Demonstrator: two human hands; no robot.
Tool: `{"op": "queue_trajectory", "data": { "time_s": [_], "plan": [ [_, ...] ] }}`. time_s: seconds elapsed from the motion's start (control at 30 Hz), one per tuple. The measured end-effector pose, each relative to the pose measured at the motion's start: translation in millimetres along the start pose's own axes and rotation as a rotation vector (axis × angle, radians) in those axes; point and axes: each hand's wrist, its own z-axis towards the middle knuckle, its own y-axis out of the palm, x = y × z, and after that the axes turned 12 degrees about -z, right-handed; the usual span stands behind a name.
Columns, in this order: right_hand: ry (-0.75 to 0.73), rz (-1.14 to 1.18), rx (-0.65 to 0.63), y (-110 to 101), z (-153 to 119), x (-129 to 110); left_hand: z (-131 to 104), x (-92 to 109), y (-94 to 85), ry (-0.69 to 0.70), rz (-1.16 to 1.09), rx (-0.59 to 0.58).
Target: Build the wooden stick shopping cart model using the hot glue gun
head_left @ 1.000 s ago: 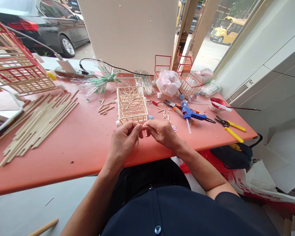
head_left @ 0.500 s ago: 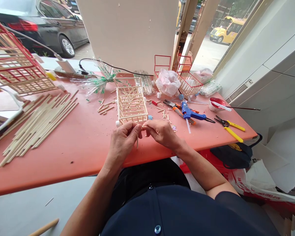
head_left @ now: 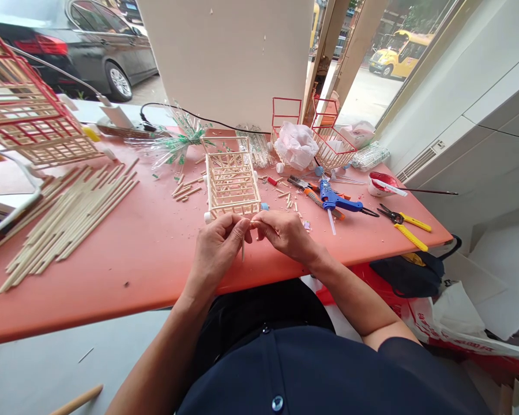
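My left hand (head_left: 219,237) is closed in a pinch on a thin wooden stick (head_left: 243,252), whose lower end sticks down below the thumb. Right beside it, fingertips almost meeting, my right hand (head_left: 284,235) is also pinched shut; what lies between its fingers is too small and covered to name. Both hands are over the near edge of the pink-covered table (head_left: 155,253). Just beyond them stands a small cart-like frame of bare wooden sticks (head_left: 232,183), with white and blue caps at its lower corners.
Loose sticks (head_left: 71,222) lie in a pile at left, near a red-trimmed stick frame (head_left: 30,115). To the right are a blue glue gun (head_left: 335,199), yellow-handled pliers (head_left: 404,223) and a cup of red paint (head_left: 380,183). Short stick offcuts (head_left: 185,190) surround the frame.
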Motion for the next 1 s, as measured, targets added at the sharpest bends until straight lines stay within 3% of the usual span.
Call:
{"op": "queue_trajectory", "data": {
  "time_s": [0.33, 0.73, 1.0],
  "plan": [
    [-0.026, -0.003, 0.009, 1.9, -0.2, 1.3, 0.4, 1.5, -2.3, 0.029, 0.099, -0.003],
    [0.001, -0.005, 0.073, -0.9, -0.3, 4.3, 0.0, -1.7, 3.2, -0.081, -0.155, -0.015],
    [0.048, -0.011, 0.019, -1.1, -1.5, 4.0, 0.3, -1.8, 0.1, -0.039, -0.026, -0.01]
  ]
}}
